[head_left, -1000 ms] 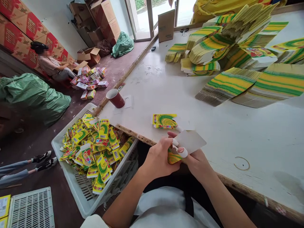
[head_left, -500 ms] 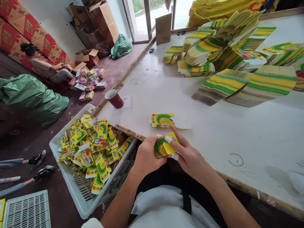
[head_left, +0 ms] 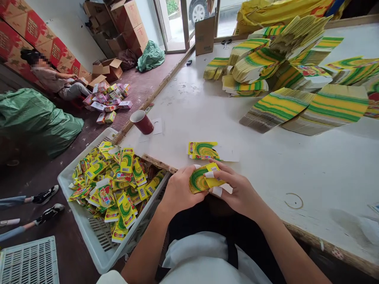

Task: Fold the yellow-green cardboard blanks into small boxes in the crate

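Note:
Between my two hands, over the table's front edge, is a yellow and green carton (head_left: 197, 180). My left hand (head_left: 181, 191) grips its left end, fingers wrapped round it. On its right end, my right hand (head_left: 237, 188) pinches the yellow flap with thumb and fingers; white covers sit on several fingertips. Just beyond the hands a flat, unfolded carton (head_left: 203, 150) lies on the white table (head_left: 177, 114). To the left, a pale plastic crate (head_left: 97, 252) holds a heap of small yellow-green cartons (head_left: 127, 205).
Stacks of flat cartons (head_left: 281, 106) cover the table's far right. A dark red cup (head_left: 142, 123) stands near the left edge. A seated person (head_left: 50, 77) is at the far left, beside a pile of boxes (head_left: 109, 98). A green sack (head_left: 38, 118) lies on the floor.
The held carton's yellow flap has gone from sticking up to lying flatter against its right end. My right hand has moved slightly with it. Outside the doorway, a vehicle has appeared.

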{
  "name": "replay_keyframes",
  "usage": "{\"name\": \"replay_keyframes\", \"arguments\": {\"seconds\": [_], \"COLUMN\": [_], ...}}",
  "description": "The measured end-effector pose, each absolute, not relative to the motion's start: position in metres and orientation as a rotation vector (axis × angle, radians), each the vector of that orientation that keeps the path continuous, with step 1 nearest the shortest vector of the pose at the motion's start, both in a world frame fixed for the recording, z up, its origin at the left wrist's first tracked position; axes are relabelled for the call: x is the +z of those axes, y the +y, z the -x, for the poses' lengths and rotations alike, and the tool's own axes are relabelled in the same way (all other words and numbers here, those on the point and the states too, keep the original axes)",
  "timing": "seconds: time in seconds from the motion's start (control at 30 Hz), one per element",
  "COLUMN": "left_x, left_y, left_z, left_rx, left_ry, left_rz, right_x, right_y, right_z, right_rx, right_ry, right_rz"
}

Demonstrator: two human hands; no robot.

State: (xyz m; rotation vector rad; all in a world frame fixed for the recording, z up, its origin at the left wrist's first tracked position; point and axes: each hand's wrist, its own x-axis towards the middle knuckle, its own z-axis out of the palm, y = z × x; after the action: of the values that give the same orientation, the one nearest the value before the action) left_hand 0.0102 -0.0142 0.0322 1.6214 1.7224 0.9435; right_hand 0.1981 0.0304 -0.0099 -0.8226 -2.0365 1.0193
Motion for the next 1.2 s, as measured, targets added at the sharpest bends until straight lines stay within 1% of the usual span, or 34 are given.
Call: {"name": "replay_keyframes", "arguments": {"seconds": [0.13,0.3,0.43,0.53,0.67,0.8,0.97,1.07,1.2], "left_x": [0.027,0.019,0.016,0.018,0.024,0.026,0.027,0.027,0.025], "left_y": [-0.016,-0.017,-0.019,-0.021,-0.023,-0.024,-0.023,-0.022,-0.020], "left_z": [-0.002,-0.003,-0.006,-0.006,-0.002,-0.003,-0.008,-0.007,-0.008], "left_rx": [0.901,0.875,0.813,0.736,0.630,0.559,0.538,0.538,0.579], "left_ry": [1.708,1.680,1.777,1.824,1.786,1.734,1.790,1.771,1.746], "left_rz": [-1.620,-1.628,-1.733,-1.780,-1.814,-1.874,-1.921,-1.916,-1.880], "right_x": [-0.004,-0.001,-0.008,-0.011,-0.007,-0.002,-0.008,-0.011,-0.008], "right_y": [0.039,0.040,0.033,0.031,0.033,0.031,0.023,0.023,0.027], "right_z": [-0.203,-0.210,-0.200,-0.196,-0.203,-0.210,-0.205,-0.204,-0.202], "right_rx": [1.081,1.023,0.917,0.927,0.962,0.885,0.777,0.878,1.282], "right_ry": [-2.223,-2.343,-2.283,-2.210,-2.308,-2.393,-2.327,-2.245,-1.959], "right_rz": [0.794,0.878,0.928,0.889,0.837,0.818,0.824,0.816,0.946]}}
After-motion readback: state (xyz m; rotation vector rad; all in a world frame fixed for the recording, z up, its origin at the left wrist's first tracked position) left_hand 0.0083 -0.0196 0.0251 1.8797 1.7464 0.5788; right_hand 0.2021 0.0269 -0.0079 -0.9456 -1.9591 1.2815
